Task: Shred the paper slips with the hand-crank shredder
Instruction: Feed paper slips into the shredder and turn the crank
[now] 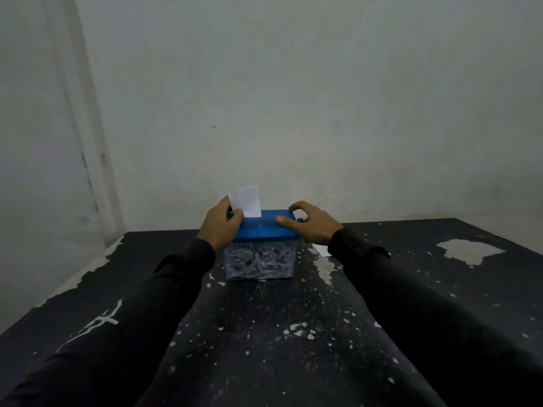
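So the paper slip (246, 200) is standing upright in the slot of the shredder (261, 248), at the left end of its blue lid (264, 229). The left hand (221, 226) pinches the slip's lower left edge between thumb and fingers. The right hand (311, 223) sits at the lid's right end, thumb on top, fingers curled over the far corner; can't tell if it's gripping the crank. The clear bin is packed with shreds. Another slip (321, 249) lies on the chipped black table (293, 333), just behind the right wrist.
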